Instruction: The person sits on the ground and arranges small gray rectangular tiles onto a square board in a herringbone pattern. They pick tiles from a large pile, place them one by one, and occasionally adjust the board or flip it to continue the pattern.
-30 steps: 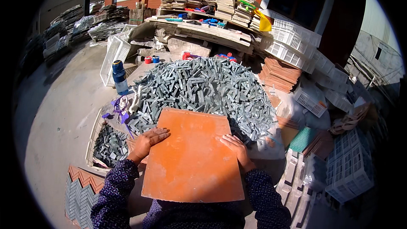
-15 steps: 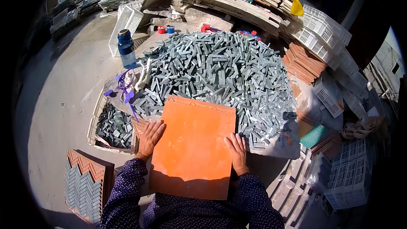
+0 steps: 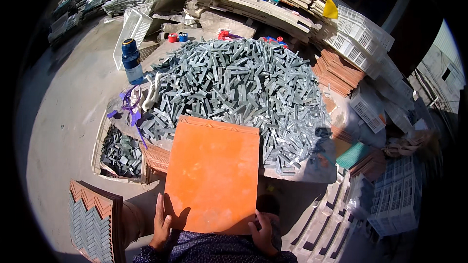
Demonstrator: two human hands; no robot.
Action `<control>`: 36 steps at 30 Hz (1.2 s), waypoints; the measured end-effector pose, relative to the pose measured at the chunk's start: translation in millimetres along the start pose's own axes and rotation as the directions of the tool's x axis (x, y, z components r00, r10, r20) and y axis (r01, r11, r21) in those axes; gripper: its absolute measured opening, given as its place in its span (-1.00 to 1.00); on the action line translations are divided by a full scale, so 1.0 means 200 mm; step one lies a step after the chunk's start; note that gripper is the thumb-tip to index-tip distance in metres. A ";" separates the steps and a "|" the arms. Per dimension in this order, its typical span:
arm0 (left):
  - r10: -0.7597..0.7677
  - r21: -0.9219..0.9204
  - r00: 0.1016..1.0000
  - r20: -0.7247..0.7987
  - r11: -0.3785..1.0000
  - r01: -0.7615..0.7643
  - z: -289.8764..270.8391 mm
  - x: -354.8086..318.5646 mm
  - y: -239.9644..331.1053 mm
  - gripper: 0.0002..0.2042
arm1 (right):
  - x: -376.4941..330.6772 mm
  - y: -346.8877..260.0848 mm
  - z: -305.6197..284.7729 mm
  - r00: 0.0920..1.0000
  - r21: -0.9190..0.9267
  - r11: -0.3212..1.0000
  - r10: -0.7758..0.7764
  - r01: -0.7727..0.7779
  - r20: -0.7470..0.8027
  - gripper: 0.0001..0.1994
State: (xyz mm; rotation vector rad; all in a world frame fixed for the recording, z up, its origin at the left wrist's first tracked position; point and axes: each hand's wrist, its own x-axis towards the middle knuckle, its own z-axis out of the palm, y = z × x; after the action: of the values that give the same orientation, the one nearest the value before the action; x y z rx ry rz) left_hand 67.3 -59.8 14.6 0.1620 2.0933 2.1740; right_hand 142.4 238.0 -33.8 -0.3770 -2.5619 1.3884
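Observation:
In front of me a flat orange panel point(image 3: 212, 173) lies tilted toward my body, with a zigzag pattern along its far edge. Beside its near left edge is my left hand point(image 3: 161, 226), fingers stretched upward and thumb apart. My right hand point(image 3: 263, 234) is at the near right corner, fingers slightly bent and apart, touching or almost touching the edge. Neither hand is wrapped round anything. Beyond the panel, a large heap of small grey-green stone strips point(image 3: 234, 78) covers the worktop.
At lower left stand upright orange trays, the outer one filled with grey herringbone strips point(image 3: 90, 224). A crate of dark stone pieces point(image 3: 122, 153), a blue bottle point(image 3: 131, 63) and purple straps point(image 3: 130, 102) are nearer the heap. White crates point(image 3: 358, 36) and orange trays point(image 3: 339, 70) stack up at right.
Both hands have slid from the panel's side edges down to its near corners. My view has shifted, so the panel and heap appear slightly further left.

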 end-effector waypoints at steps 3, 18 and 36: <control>0.019 -0.183 0.999 0.038 0.983 -0.012 0.07 0.03 0.19 -0.24 | 0.01 -0.04 -0.06 0.993 0.173 0.978 0.113 -0.116 0.026 -0.52; 0.759 0.047 0.621 -0.195 0.639 -0.768 -0.03 0.96 0.75 -0.26 | 0.97 -0.66 -0.39 0.793 0.138 0.809 -0.501 0.571 -0.347 -0.59; 0.543 0.049 0.827 0.145 0.831 -0.554 0.29 1.48 0.85 -0.48 | 1.39 -0.18 -0.38 0.818 0.622 0.754 0.212 0.212 -0.535 -0.41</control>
State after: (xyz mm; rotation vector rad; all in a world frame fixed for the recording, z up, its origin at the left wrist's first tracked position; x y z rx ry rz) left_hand -217.3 38.8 184.6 1.0036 2.2734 2.2597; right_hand -103.5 367.4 53.8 -0.5557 -1.4528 1.7289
